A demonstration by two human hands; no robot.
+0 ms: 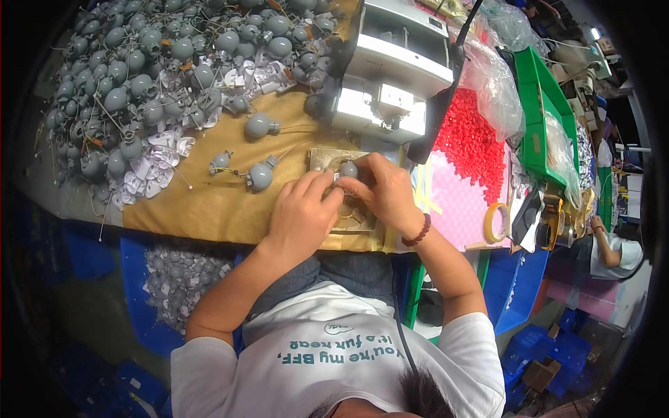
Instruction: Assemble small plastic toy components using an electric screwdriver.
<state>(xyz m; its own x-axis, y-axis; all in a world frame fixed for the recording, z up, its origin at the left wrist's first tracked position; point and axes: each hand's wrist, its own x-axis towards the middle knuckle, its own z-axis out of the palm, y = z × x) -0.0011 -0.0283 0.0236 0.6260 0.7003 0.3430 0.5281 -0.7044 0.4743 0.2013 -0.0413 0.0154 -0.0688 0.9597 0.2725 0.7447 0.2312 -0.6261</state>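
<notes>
Over a small square board (357, 221), my two hands meet at a small grey ball-shaped part (349, 169). My right hand (387, 195), a dark red bead bracelet at its wrist, pinches this part between thumb and fingers. Closed beside it, my left hand (304, 210) has its fingertips against the near left side of the part; a small whitish bit shows there, too small to name. To the left on the brown cloth lie a grey round part with thin wires (260, 176), a smaller grey piece (221, 161) and another grey ball part (258, 125).
A heap of grey ball parts (139, 83) and white plastic pieces (150, 167) covers the left. Behind my hands stands a white machine (397, 76). Right are red small parts (474, 132), a tape roll (497, 223) and a green crate (533, 132). A blue bin (132, 292) sits below.
</notes>
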